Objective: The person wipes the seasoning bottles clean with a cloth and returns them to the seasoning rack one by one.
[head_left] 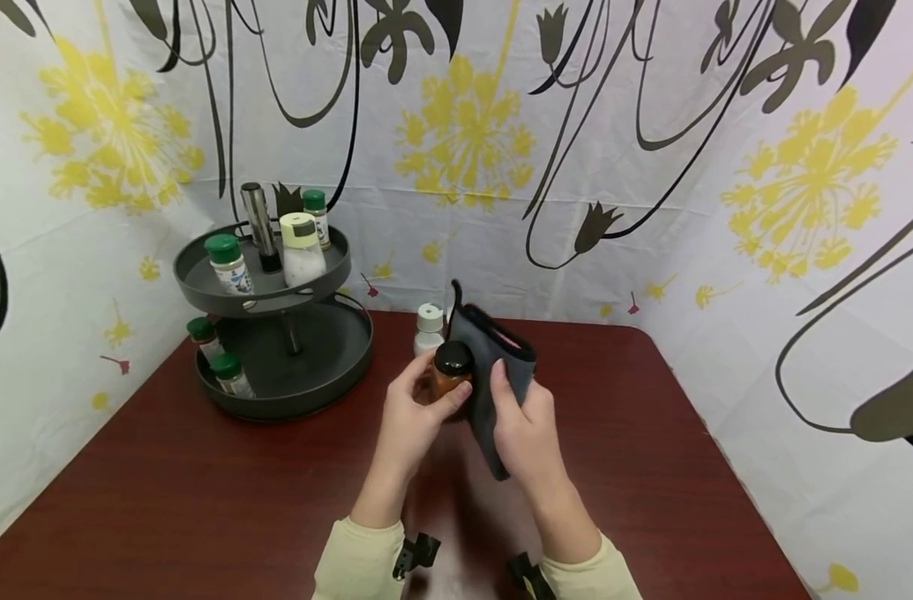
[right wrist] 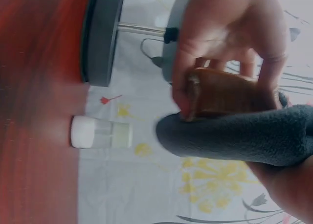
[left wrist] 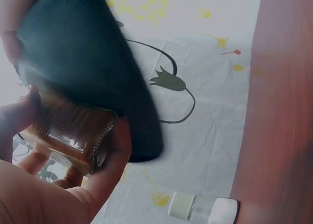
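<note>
My left hand holds a spice jar with a black lid and orange-brown contents, thumb on one side and fingers round the other. In the left wrist view the clear jar lies tilted in the fingers. My right hand grips a folded dark grey cloth, thumb on its near face. The cloth lies against the side of the jar in the right wrist view. Just behind the left hand, a white-lidded shaker stands on the table.
A two-tier dark grey turntable rack stands at the back left of the red-brown table. On its upper tier are green-capped jars, a metal cylinder and a pale-lidded shaker. Two green-capped jars sit below. Patterned fabric hangs behind.
</note>
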`<action>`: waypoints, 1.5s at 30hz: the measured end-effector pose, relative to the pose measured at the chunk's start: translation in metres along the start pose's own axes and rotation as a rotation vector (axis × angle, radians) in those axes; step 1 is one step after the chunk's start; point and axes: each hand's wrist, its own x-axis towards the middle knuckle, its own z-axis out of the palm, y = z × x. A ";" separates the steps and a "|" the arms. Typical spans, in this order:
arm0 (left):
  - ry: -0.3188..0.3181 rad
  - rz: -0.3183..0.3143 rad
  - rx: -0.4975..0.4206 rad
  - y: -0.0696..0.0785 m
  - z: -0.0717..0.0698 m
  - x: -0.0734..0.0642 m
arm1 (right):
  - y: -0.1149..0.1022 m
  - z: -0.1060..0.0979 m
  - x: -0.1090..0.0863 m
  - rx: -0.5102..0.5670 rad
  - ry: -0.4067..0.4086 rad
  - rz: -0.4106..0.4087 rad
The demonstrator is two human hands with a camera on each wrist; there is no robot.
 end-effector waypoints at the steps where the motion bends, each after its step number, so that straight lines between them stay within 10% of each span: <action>1: -0.003 0.003 -0.004 0.000 0.000 0.000 | -0.002 0.000 0.000 0.024 0.017 -0.037; 4: 0.000 0.010 -0.010 0.002 0.000 0.001 | -0.003 0.002 -0.001 0.043 0.024 -0.078; 15: 0.031 -0.006 0.021 -0.001 -0.004 0.002 | 0.014 0.004 0.006 -0.216 -0.155 0.202; 24: 0.006 0.008 0.007 -0.002 -0.001 0.002 | -0.005 -0.001 0.001 -0.048 -0.045 -0.050; 37: 0.029 -0.013 0.015 0.003 -0.005 0.000 | 0.012 0.004 -0.001 -0.193 -0.141 0.137; 45: 0.001 -0.016 0.010 0.000 -0.002 0.001 | -0.008 0.000 -0.003 0.044 0.009 -0.059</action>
